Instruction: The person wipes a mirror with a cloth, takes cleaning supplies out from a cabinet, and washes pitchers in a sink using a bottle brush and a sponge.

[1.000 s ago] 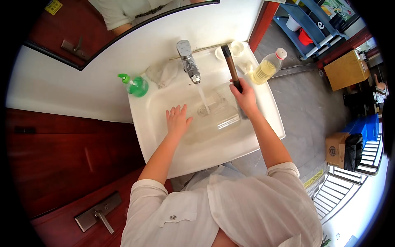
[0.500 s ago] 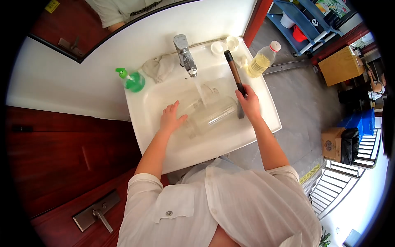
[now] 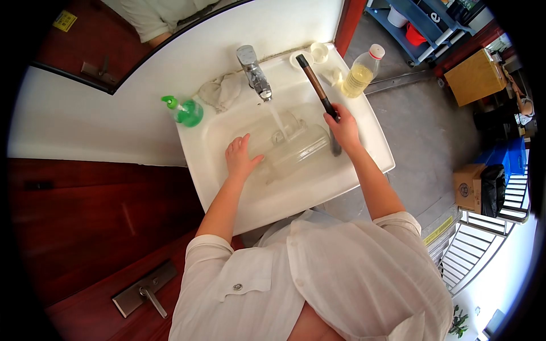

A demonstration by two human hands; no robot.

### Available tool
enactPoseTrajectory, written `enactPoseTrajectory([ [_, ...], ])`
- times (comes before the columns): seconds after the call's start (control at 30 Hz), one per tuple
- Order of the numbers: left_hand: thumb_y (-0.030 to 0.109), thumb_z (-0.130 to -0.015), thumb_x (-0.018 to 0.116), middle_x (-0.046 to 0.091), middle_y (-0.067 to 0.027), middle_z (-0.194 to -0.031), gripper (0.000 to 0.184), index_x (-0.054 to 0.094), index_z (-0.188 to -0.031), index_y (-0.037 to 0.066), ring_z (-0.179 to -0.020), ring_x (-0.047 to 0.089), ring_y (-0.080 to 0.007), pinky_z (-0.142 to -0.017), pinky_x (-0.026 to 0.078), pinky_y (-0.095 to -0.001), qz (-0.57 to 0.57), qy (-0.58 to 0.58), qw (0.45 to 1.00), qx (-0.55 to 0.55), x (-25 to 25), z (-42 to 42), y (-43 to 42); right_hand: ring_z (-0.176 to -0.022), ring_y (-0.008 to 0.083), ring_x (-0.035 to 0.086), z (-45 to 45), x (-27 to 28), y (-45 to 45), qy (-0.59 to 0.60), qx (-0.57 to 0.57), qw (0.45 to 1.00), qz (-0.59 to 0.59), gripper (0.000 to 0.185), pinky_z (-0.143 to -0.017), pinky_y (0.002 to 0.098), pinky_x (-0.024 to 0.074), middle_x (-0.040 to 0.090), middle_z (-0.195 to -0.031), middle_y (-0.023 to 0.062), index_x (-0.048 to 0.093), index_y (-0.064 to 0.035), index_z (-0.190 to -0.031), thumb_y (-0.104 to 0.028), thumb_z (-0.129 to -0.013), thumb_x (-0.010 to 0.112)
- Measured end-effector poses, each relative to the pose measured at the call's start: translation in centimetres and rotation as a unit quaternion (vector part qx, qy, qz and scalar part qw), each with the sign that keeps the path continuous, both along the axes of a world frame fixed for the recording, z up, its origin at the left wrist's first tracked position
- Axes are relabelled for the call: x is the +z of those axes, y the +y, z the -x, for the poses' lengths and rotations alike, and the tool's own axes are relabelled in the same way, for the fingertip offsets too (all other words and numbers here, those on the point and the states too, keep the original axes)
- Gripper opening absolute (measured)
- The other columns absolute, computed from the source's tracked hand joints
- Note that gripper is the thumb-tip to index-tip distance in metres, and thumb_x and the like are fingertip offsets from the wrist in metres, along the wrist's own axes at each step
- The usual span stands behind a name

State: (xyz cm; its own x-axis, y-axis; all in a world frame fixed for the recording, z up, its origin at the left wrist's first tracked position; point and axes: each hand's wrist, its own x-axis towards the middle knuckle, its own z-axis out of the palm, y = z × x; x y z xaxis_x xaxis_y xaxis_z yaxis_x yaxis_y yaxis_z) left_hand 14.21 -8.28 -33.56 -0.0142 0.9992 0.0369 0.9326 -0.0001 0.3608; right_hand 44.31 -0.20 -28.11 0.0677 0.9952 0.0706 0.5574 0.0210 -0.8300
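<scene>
In the white sink basin (image 3: 273, 202) a large clear glass vessel (image 3: 307, 149) lies on its side, with more clear glass behind it. Water runs onto the glass from the chrome faucet (image 3: 255, 74). My left hand (image 3: 240, 159) hovers over the basin, fingers apart and holding nothing, close to the vessel's left end. My right hand (image 3: 344, 126) is wrapped round a long brown-and-black handle (image 3: 314, 80), which slants up and away. Below the grip its dark end (image 3: 335, 145) points down beside the vessel; I cannot make out its kind.
A green pump soap bottle (image 3: 187, 113) and a crumpled cloth (image 3: 220, 92) sit on the sink's left rim. At the right rear stand a bottle of yellow liquid (image 3: 359, 74) and small white cups (image 3: 318, 54). A red-brown door (image 3: 114, 221) is at left. Another person (image 3: 522, 108) is far right.
The view has shifted slightly. The upper end of the handle has tipped a little to the left. Both hands keep nearly the same places, and the water keeps running.
</scene>
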Motion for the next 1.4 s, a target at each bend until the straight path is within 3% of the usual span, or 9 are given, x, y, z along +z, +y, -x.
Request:
enactPoseTrajectory([
  [0.4, 0.026, -0.07, 0.071, 0.043, -0.0139, -0.126, 0.059, 0.046, -0.121, 0.01, -0.117, 0.038, -0.0317, -0.099, 0.029, -0.0438, -0.05, 0.008, 0.999, -0.019, 0.4, -0.4, 0.1, -0.083, 0.0248, 0.059, 0.6, 2.2, -0.1, 0.005, 0.009, 1.0, 0.003, 0.031, -0.072, 0.0337, 0.047, 0.06, -0.094, 0.0104, 0.056, -0.0074, -0.105, -0.022, -0.079, 0.065],
  [0.57, 0.023, -0.071, 0.069, 0.042, -0.0149, -0.127, 0.057, 0.046, -0.121, 0.01, -0.118, 0.038, -0.0327, -0.099, 0.03, -0.0441, -0.067, 0.011, 0.997, -0.031, 1.2, -1.1, 0.8, -0.086, 0.0244, 0.058, 0.8, 4.5, 0.8, 0.077, -0.015, 0.981, -0.178, 0.03, -0.074, 0.0307, 0.0465, 0.059, -0.097, 0.0098, 0.054, -0.0052, -0.104, -0.014, -0.078, 0.067],
  [0.67, 0.018, -0.073, 0.065, 0.041, -0.0144, -0.128, 0.056, 0.043, -0.123, 0.008, -0.121, 0.035, -0.0326, -0.1, 0.027, -0.0452, -0.098, -0.057, 0.993, -0.029, 3.7, -2.3, 2.6, -0.088, 0.0234, 0.058, 0.9, 3.9, 1.0, 0.097, -0.015, 0.979, -0.177, 0.031, -0.078, 0.0308, 0.0458, 0.059, -0.097, 0.01, 0.052, -0.004, -0.105, -0.01, -0.077, 0.066],
  [0.73, 0.013, -0.074, 0.061, 0.038, -0.0152, -0.131, 0.058, 0.038, -0.128, 0.004, -0.123, 0.034, -0.0334, -0.102, 0.025, -0.0466, -0.252, -0.116, 0.961, 0.008, 8.5, -4.0, 4.5, -0.086, 0.0223, 0.058, 1.1, 3.5, 0.7, 0.129, -0.015, 0.982, -0.14, 0.029, -0.078, 0.0309, 0.0458, 0.058, -0.096, 0.0099, 0.052, -0.0036, -0.103, -0.005, -0.077, 0.065],
  [0.87, 0.008, -0.074, 0.057, 0.034, -0.0138, -0.137, 0.062, 0.033, -0.132, 0.002, -0.126, 0.031, -0.0335, -0.104, 0.023, -0.0483, -0.329, -0.043, 0.943, -0.023, 13.8, -5.8, 8.6, -0.082, 0.0214, 0.059, 0.6, 2.1, -0.2, 0.16, -0.007, 0.977, -0.142, 0.021, -0.074, 0.0306, 0.0467, 0.06, -0.091, 0.0102, 0.053, -0.0029, -0.095, -0.004, -0.078, 0.064],
  [1.03, 0.002, -0.07, 0.052, 0.029, -0.0095, -0.141, 0.069, 0.029, -0.135, 0.003, -0.13, 0.026, -0.032, -0.106, 0.019, -0.0478, -0.27, 0.094, 0.955, -0.074, 13.7, -5.2, 10.5, -0.088, 0.0273, 0.058, -0.7, 1.6, -3.0, 0.045, -0.019, 0.994, -0.098, 0.022, -0.075, 0.0336, 0.0475, 0.058, -0.094, 0.0072, 0.057, -0.0113, -0.099, -0.016, -0.079, 0.064],
  [1.23, 0.01, -0.069, 0.061, 0.027, -0.0138, -0.142, 0.073, 0.03, -0.135, 0.002, -0.13, 0.026, -0.0345, -0.107, 0.017, -0.0486, -0.232, 0.079, 0.966, -0.078, 14.2, -6.5, 8.6, -0.086, 0.028, 0.059, -2.8, 0.3, -4.8, -0.077, 0.017, 0.997, -0.003, 0.029, -0.074, 0.0346, 0.048, 0.06, -0.093, 0.0075, 0.055, -0.0146, -0.109, -0.019, -0.081, 0.062],
  [1.33, 0.017, -0.069, 0.067, 0.026, -0.0162, -0.142, 0.077, 0.03, -0.134, 0.001, -0.13, 0.025, -0.0351, -0.106, 0.02, -0.0484, -0.29, -0.014, 0.943, -0.16, 14.1, -10.9, 8.4, -0.082, 0.0287, 0.06, -3.3, 0.2, -5.1, 0.039, 0.061, 0.997, 0.014, 0.03, -0.073, 0.0329, 0.0484, 0.061, -0.092, 0.0093, 0.054, -0.015, -0.11, -0.017, -0.081, 0.061],
  [1.4, 0.024, -0.068, 0.071, 0.029, -0.0197, -0.139, 0.085, 0.027, -0.136, 0.001, -0.127, 0.028, -0.0373, -0.104, 0.024, -0.0474, -0.27, -0.087, 0.933, -0.221, 13.8, -15.5, 9.4, -0.08, 0.0196, 0.06, -3.9, -0.4, -4.8, 0.217, 0.091, 0.968, 0.089, 0.028, -0.073, 0.0295, 0.0482, 0.061, -0.089, 0.0069, 0.054, -0.0122, -0.112, -0.015, -0.084, 0.057],
])
